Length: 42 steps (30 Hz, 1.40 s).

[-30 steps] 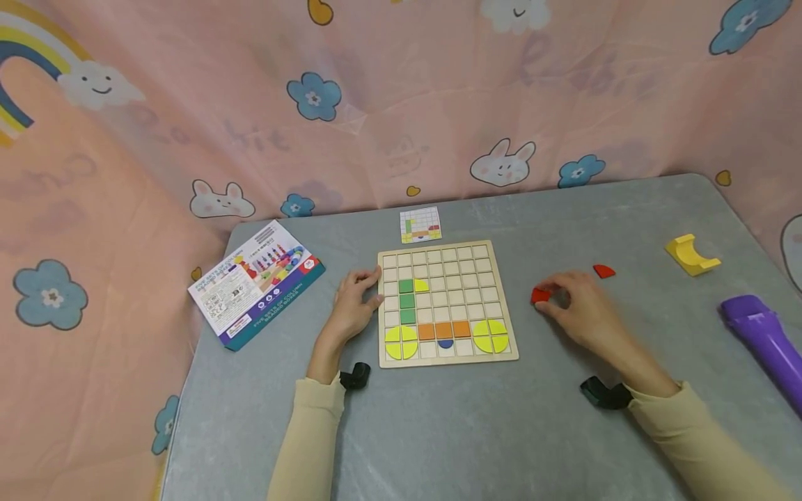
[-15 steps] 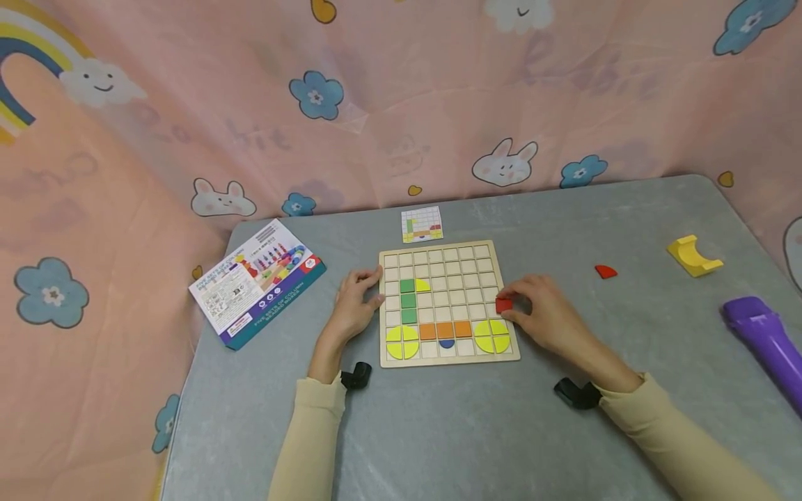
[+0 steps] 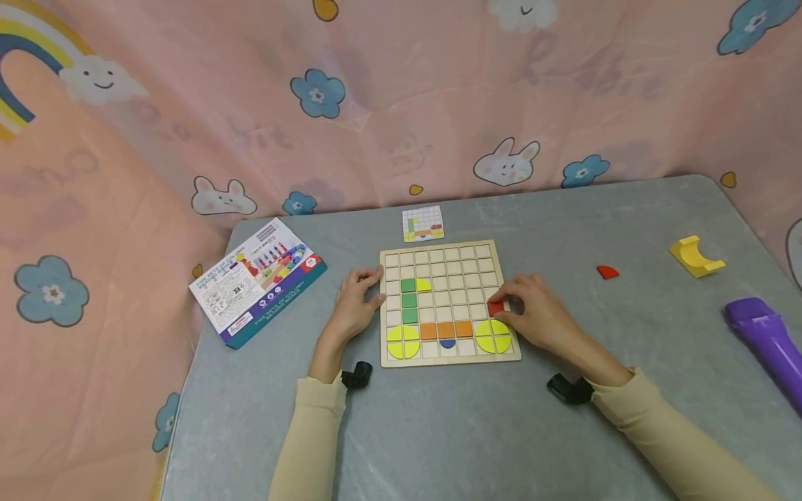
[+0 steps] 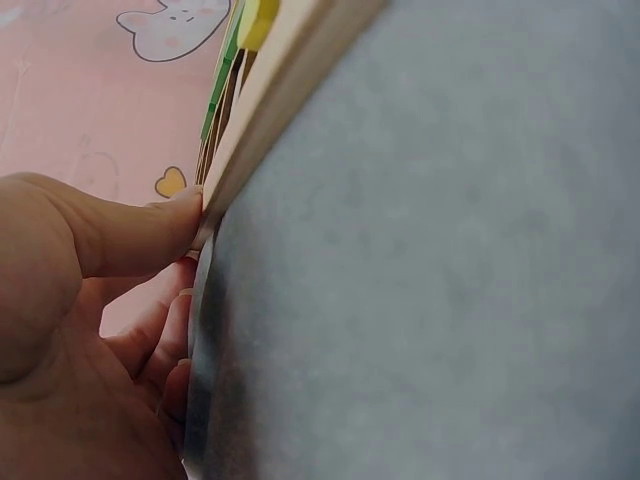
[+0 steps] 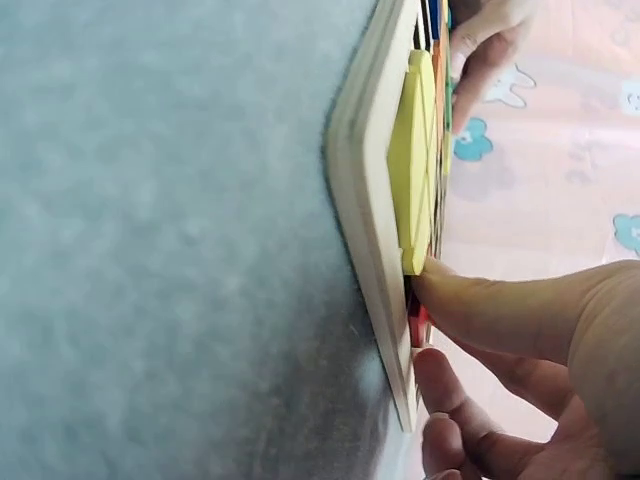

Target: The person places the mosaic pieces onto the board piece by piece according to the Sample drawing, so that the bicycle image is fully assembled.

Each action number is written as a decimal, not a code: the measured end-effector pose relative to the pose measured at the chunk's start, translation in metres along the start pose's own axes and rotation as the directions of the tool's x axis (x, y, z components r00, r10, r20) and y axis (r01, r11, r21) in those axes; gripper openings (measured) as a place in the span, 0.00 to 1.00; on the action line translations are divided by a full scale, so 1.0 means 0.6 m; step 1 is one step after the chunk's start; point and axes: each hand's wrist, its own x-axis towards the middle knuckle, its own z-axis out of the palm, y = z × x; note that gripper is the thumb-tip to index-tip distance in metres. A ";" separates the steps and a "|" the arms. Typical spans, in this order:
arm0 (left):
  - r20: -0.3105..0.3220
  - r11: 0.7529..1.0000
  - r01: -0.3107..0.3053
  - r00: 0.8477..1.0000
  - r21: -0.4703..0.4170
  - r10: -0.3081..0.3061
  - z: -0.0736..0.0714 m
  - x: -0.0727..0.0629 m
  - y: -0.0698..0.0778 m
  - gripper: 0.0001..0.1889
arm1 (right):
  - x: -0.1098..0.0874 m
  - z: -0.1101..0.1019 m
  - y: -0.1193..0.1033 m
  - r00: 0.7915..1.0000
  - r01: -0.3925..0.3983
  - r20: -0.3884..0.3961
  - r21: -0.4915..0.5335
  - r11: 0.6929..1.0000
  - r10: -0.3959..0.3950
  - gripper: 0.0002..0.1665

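Observation:
On the grey table lies a wooden grid board (image 3: 514, 351) holding green, orange, yellow and blue flat tiles. My right hand (image 3: 539, 313) pinches a red square tile (image 3: 496, 308) between thumb and fingers, at a cell by the board's right edge, just above the right yellow circle (image 3: 493, 337). In the right wrist view, the red tile (image 5: 418, 325) shows between thumb and fingertip beside the yellow tiles (image 5: 412, 170). My left hand (image 3: 354, 309) rests thumb and fingertips against the board's left edge; the left wrist view shows the thumb (image 4: 150, 235) pressing there.
A small pattern card (image 3: 422, 224) lies behind the board, and a printed box (image 3: 258, 282) to its left. Toward the right are a red quarter-circle tile (image 3: 607, 272), a yellow arch block (image 3: 695, 257) and a purple object (image 3: 764, 348). A patterned pink cloth (image 3: 401, 104) hangs behind the table.
My right hand has carried the red square tile left from the table onto the board's right side. The left hand stays at the board's left edge.

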 end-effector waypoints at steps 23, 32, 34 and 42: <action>-0.002 1.000 0.015 1.000 -0.006 -0.015 0.003 0.002 -0.001 0.31 | -0.011 -0.083 0.110 0.991 -0.084 -0.110 -0.034 0.996 0.079 0.20; 0.001 1.000 0.026 1.000 -0.003 -0.026 0.002 0.001 0.000 0.31 | -0.022 -0.137 0.188 0.968 -0.145 -0.208 -0.015 0.989 0.139 0.22; 0.002 1.000 0.027 1.000 -0.003 -0.027 0.002 0.001 0.000 0.31 | -0.024 -0.141 0.197 0.962 -0.166 -0.223 -0.020 0.986 0.158 0.24; -0.005 1.000 0.015 1.000 -0.003 -0.015 0.001 0.000 0.002 0.31 | -0.031 -0.144 0.211 0.950 -0.205 -0.245 -0.020 0.979 0.194 0.25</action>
